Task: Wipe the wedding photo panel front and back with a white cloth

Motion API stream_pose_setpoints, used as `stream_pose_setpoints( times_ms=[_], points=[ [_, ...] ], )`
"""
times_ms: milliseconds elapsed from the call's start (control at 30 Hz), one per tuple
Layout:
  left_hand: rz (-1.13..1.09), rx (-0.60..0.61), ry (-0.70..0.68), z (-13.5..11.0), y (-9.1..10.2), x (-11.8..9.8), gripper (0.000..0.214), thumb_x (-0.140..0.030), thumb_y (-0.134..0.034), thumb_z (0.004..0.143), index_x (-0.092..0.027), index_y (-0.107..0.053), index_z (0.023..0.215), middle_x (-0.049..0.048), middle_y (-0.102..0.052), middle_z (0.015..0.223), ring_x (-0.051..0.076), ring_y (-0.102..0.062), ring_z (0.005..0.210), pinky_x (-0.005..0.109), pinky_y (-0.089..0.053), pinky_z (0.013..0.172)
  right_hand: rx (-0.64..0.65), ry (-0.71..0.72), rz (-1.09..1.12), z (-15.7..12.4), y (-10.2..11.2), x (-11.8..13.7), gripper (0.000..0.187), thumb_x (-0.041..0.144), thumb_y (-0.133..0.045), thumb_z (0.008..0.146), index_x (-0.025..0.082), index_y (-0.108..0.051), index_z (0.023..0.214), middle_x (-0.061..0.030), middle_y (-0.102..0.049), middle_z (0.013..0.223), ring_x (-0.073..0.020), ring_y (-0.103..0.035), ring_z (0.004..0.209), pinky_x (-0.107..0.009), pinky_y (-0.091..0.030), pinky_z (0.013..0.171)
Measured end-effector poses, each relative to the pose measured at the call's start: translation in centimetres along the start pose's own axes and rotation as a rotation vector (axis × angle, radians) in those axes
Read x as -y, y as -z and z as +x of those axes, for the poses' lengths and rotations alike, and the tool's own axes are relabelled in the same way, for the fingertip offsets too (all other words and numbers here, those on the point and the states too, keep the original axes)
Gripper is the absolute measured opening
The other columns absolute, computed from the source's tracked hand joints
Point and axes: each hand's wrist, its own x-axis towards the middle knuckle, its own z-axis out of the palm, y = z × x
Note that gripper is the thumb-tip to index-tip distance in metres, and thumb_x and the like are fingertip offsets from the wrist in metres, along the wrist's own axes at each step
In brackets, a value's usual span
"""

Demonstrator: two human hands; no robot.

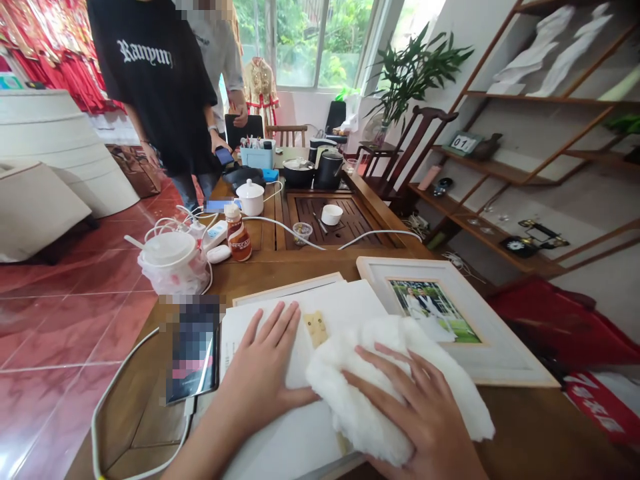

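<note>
Red glossy floor tiles [65, 320] and wooden wall shelves [500, 167] flank a long wooden surface [530, 413] as a person in a black T-shirt [155, 67] and a second person in a pale shirt [217, 53] stand at its far end. A slatted tea tray [325, 213] sits midway along it, near a white lidded cup [250, 198] and a Nescafé bottle [238, 237]. At the near end, a white-bordered framed photograph [505, 353] lies flat beside a white sheet [280, 440]. A white fleece pad [380, 380] covers part of the sheet and the frame's lower edge, leaving the rest of both uncovered. The right hand [420, 413] lies spread on top of the pad, unclenched. The left hand [260, 367] rests open and flat on the sheet, its thumb at the pad's edge. A phone with a blurred screen [194, 350] lies just to the left, and a small tan tag [316, 328] sits on the sheet.
</note>
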Motion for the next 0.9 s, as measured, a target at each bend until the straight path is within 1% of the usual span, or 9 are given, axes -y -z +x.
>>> stream_pose_setpoints(
  times_ms=[67, 167, 267, 333, 367, 467, 600, 767, 900],
  points=[
    [-0.017, 0.004, -0.003, 0.0, 0.1, 0.0, 0.102, -0.079, -0.045, 0.077, -0.017, -0.013, 0.152, 0.0111, -0.023, 0.156, 0.032, -0.022, 0.143, 0.052, -0.016, 0.116, 0.016, -0.03, 0.012, 0.7, -0.3, -0.2, 0.067, 0.052, -0.064, 0.075, 0.032, -0.048, 0.137, -0.0047, -0.046, 0.141, -0.0353, -0.044, 0.122, -0.052, -0.031, 0.097],
    [-0.03, 0.003, 0.002, 0.1, 0.2, -0.1, 0.103, -0.081, -0.041, 0.077, -0.016, -0.015, 0.152, 0.0118, -0.024, 0.156, 0.032, -0.022, 0.143, 0.054, -0.017, 0.115, 0.01, -0.082, 0.02, 2.7, -1.1, -0.6, 0.066, 0.052, -0.063, 0.077, 0.033, -0.046, 0.138, -0.0055, -0.047, 0.139, -0.0343, -0.044, 0.121, -0.051, -0.031, 0.096],
    [-0.021, 0.008, -0.002, 0.1, 0.4, -0.2, 0.097, -0.081, -0.042, 0.077, -0.016, -0.026, 0.148, 0.0112, -0.023, 0.156, 0.032, -0.021, 0.143, 0.055, -0.018, 0.115, -0.024, -0.106, 0.035, 4.8, -1.9, -1.1, 0.066, 0.053, -0.063, 0.076, 0.034, -0.046, 0.137, -0.0062, -0.048, 0.138, -0.0342, -0.045, 0.119, -0.052, -0.032, 0.096],
    [-0.01, 0.013, 0.005, 0.1, 0.4, -0.3, 0.093, -0.081, -0.041, 0.077, -0.016, -0.035, 0.144, 0.0113, -0.023, 0.156, 0.032, -0.02, 0.143, 0.055, -0.019, 0.114, -0.027, -0.113, 0.038, 5.6, -2.1, -1.2, 0.067, 0.051, -0.064, 0.075, 0.034, -0.046, 0.138, -0.0062, -0.048, 0.138, -0.0345, -0.045, 0.119, -0.053, -0.031, 0.097],
    [-0.003, 0.014, 0.011, 0.1, 0.3, -0.3, 0.092, -0.081, -0.04, 0.078, -0.016, -0.036, 0.143, 0.0115, -0.023, 0.156, 0.032, -0.02, 0.143, 0.055, -0.02, 0.114, -0.027, -0.116, 0.037, 5.8, -2.2, -1.2, 0.067, 0.051, -0.064, 0.075, 0.034, -0.046, 0.138, -0.0061, -0.048, 0.139, -0.0346, -0.045, 0.119, -0.054, -0.03, 0.098],
    [0.019, 0.013, 0.022, 0.1, 0.1, -0.4, 0.094, -0.081, -0.037, 0.079, -0.015, -0.03, 0.146, 0.0118, -0.022, 0.156, 0.031, -0.02, 0.143, 0.054, -0.019, 0.114, -0.031, -0.116, 0.027, 5.2, -1.9, -0.7, 0.066, 0.054, -0.062, 0.077, 0.034, -0.046, 0.138, -0.0056, -0.047, 0.14, -0.0344, -0.044, 0.121, -0.054, -0.028, 0.099],
    [0.035, 0.003, 0.028, -0.1, -0.2, -0.3, 0.1, -0.079, -0.039, 0.079, -0.014, -0.015, 0.151, 0.0111, -0.02, 0.157, 0.031, -0.019, 0.143, 0.051, -0.016, 0.116, -0.015, -0.083, 0.002, 2.9, -1.1, 0.4, 0.064, 0.054, -0.06, 0.079, 0.033, -0.046, 0.138, -0.0041, -0.047, 0.14, -0.0343, -0.043, 0.122, -0.053, -0.028, 0.098],
    [0.018, 0.024, 0.027, -0.1, -0.1, -0.1, 0.1, -0.077, -0.043, 0.079, -0.014, -0.015, 0.152, 0.0102, -0.018, 0.157, 0.031, -0.017, 0.144, 0.051, -0.014, 0.116, -0.016, -0.025, -0.014, 0.6, -0.3, 0.8, 0.066, 0.054, -0.062, 0.076, 0.031, -0.049, 0.136, -0.0039, -0.046, 0.142, -0.0361, -0.044, 0.121, -0.051, -0.03, 0.096],
    [-0.017, 0.04, 0.014, 0.0, 0.2, -0.1, 0.101, -0.08, -0.037, 0.079, -0.013, -0.016, 0.151, 0.0105, -0.017, 0.157, 0.031, -0.015, 0.144, 0.053, -0.012, 0.116, 0.004, -0.039, 0.022, 1.4, -0.5, 0.2, 0.065, 0.053, -0.063, 0.075, 0.032, -0.05, 0.135, -0.0043, -0.047, 0.14, -0.035, -0.044, 0.121, -0.05, -0.031, 0.095]
  ],
)
